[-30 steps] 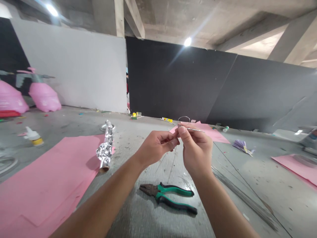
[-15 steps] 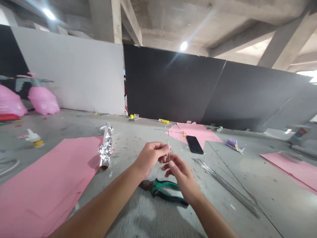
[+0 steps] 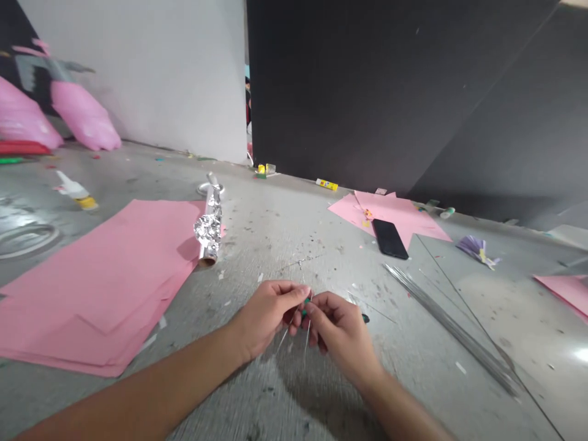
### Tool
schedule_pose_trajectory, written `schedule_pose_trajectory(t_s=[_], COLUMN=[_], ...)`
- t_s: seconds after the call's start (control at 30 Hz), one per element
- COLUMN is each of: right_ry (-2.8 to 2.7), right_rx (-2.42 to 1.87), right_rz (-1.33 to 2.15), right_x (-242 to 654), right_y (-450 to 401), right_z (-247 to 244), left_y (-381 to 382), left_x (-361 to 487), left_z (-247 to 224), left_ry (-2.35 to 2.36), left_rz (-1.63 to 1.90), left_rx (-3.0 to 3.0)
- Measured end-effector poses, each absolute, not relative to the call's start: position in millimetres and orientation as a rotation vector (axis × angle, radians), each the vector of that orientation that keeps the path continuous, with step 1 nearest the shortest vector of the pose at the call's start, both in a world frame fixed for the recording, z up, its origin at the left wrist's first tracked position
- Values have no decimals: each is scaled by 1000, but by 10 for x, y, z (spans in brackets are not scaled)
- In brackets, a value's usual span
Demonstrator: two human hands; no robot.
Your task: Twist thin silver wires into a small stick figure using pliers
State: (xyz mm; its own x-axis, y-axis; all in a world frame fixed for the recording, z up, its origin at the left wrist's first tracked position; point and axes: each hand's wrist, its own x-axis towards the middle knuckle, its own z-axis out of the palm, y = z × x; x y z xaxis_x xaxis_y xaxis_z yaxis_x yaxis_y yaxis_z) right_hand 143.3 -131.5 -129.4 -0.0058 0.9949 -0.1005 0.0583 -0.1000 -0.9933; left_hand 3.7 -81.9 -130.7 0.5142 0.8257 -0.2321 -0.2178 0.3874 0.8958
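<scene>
Thin metal wire (image 3: 306, 344) is pinched between the fingertips of both my hands, low over the grey tabletop. My left hand (image 3: 271, 309) is closed on it with thumb and forefinger. Close beside, touching or almost touching, my right hand (image 3: 342, 327) also has its fingers closed on the wire. Two wire ends hang below the fingers, and a thin twisted crosspiece shows beyond the fingertips. Behind the hands lie the green and black pliers (image 3: 366, 318), mostly hidden. Right of my right hand rests a bundle of straight wires (image 3: 452, 331).
Pink paper sheets (image 3: 105, 275) and a roll of aluminium foil (image 3: 210, 223) lie left. Toward the back right are a black phone (image 3: 390, 239), more pink paper (image 3: 427, 220) and a glue stick (image 3: 326, 184). A glue bottle (image 3: 78, 191) is far left. Dark panels (image 3: 367, 92) rise behind.
The view has tilted down. Both hands, with the wire, have come down in front of the pliers, now largely covering them. The wire's looped top, upright before, is no longer clearly visible.
</scene>
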Motion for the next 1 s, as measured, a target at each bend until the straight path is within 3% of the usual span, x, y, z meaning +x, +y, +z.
schedule_pose_trajectory(t_s=[0.53, 1.0], right_ry=[-1277, -911], right_rx=[-1394, -1325], right_rz=[1299, 1323], right_x=[1555, 1587], right_y=[-1271, -1267], right_z=[-1286, -1366], left_y=[-731, -831], left_x=[-24, -7], left_z=[-1356, -1378], left_ry=[805, 746], left_rz=[693, 500], left_rx=[1246, 1415])
